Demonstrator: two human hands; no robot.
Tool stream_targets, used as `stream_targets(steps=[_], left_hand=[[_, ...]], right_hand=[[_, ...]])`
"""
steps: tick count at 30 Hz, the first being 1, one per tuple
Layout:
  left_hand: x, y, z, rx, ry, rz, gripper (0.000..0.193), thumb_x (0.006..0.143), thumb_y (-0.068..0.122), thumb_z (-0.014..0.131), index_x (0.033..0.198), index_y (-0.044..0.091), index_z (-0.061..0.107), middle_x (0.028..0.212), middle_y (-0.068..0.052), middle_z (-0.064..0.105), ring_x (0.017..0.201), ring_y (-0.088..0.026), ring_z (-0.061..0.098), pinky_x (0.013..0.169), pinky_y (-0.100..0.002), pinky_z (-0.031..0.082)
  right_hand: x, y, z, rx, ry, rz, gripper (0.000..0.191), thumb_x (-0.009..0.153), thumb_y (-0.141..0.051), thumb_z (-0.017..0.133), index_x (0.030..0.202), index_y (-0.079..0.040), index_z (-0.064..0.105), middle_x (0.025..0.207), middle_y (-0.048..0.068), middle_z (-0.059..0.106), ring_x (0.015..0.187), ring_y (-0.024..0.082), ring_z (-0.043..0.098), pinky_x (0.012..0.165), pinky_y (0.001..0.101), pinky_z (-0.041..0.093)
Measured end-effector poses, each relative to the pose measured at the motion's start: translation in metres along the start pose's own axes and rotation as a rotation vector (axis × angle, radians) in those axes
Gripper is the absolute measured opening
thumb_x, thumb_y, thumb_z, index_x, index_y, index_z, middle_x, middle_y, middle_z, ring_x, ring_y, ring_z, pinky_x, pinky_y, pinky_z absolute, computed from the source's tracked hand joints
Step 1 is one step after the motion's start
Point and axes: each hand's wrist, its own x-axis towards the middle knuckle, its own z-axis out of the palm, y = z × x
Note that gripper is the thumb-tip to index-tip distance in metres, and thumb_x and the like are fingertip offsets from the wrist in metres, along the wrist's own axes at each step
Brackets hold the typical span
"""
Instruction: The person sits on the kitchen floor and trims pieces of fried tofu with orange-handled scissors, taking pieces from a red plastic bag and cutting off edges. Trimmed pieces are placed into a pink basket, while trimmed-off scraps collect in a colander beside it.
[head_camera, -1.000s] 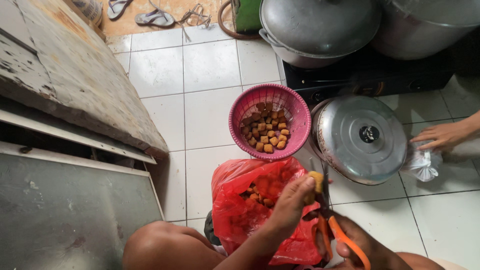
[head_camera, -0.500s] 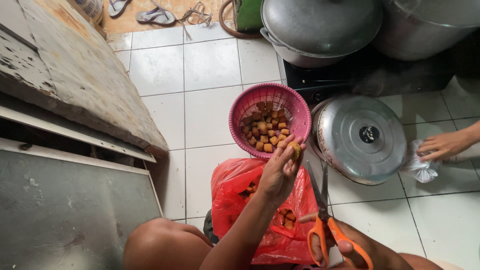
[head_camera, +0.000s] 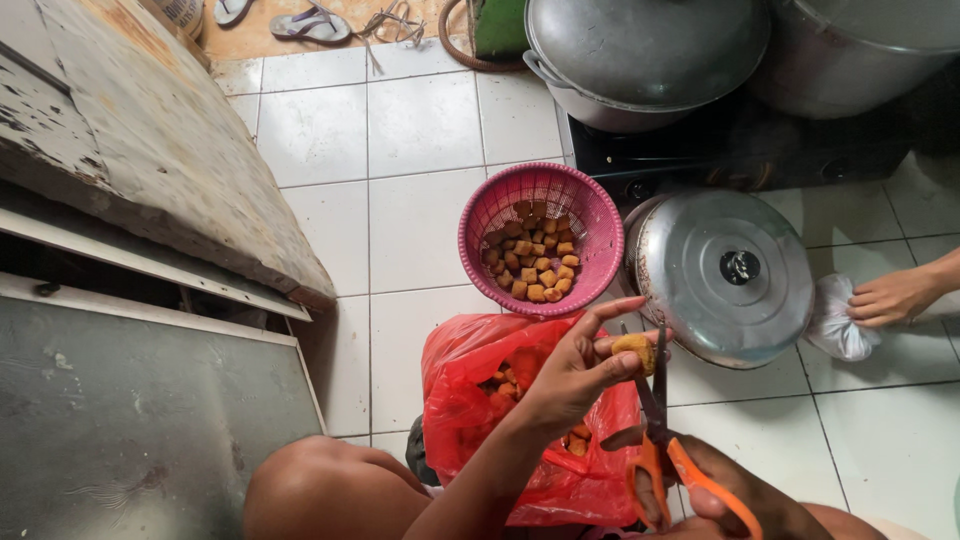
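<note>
White tiled floor (head_camera: 420, 230), with a lidded pot (head_camera: 725, 275) beside a pink basket (head_camera: 540, 240) of golden pieces. Half a second ago the left hand (head_camera: 570, 375) hovered at the basket; now it pinches a fresh piece (head_camera: 635, 350) against the scissors (head_camera: 665, 440), whose blades stand nearly closed in the right hand (head_camera: 720, 490), above the red bag (head_camera: 500, 400).

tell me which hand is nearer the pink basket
Left. The left hand holds a brown piece just below the pink basket; the right hand grips the scissors lower down.
</note>
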Motion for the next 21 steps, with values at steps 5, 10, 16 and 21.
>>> stream_targets(steps=[5, 10, 16, 21], left_hand=[[0.016, 0.001, -0.009, -0.128, 0.129, 0.02, 0.074, 0.097, 0.009, 0.068, 0.159, 0.002, 0.029, 0.141, -0.021, 0.061, 0.129, -0.026, 0.063, 0.116, -0.04, 0.048], [0.054, 0.003, -0.061, 0.13, 0.488, 0.185, 0.084, 0.091, 0.007, 0.07, 0.159, 0.013, 0.021, 0.14, -0.01, 0.051, 0.126, -0.021, 0.058, 0.115, -0.04, 0.044], [0.02, -0.02, -0.161, 1.384, 0.17, -0.354, 0.031, 0.102, 0.026, 0.06, 0.123, 0.004, 0.068, 0.118, -0.016, 0.075, 0.11, -0.028, 0.072, 0.098, -0.039, 0.055], [-0.027, -0.083, -0.182, 1.769, 0.199, -0.622, 0.059, 0.089, 0.04, 0.065, 0.133, 0.002, 0.057, 0.136, -0.026, 0.059, 0.123, -0.041, 0.057, 0.105, -0.049, 0.048]], right_hand=[[0.001, 0.004, -0.005, 0.04, 0.321, -0.034, 0.067, 0.076, -0.018, 0.083, 0.13, 0.01, 0.057, 0.062, 0.004, 0.056, 0.047, 0.015, 0.054, 0.04, 0.0295, 0.044], [-0.005, 0.008, -0.01, 0.124, 0.352, -0.152, 0.057, 0.082, -0.012, 0.077, 0.129, 0.011, 0.057, 0.06, 0.003, 0.054, 0.046, 0.014, 0.054, 0.039, 0.0293, 0.043], [-0.008, 0.009, -0.018, 0.03, 0.379, -0.145, 0.053, 0.081, -0.013, 0.073, 0.127, 0.009, 0.059, 0.058, 0.005, 0.056, 0.046, 0.015, 0.056, 0.038, 0.0311, 0.046], [-0.007, 0.006, -0.011, 0.078, 0.36, -0.135, 0.053, 0.083, -0.012, 0.075, 0.128, 0.009, 0.058, 0.06, 0.004, 0.055, 0.048, 0.016, 0.058, 0.04, 0.0307, 0.046]])
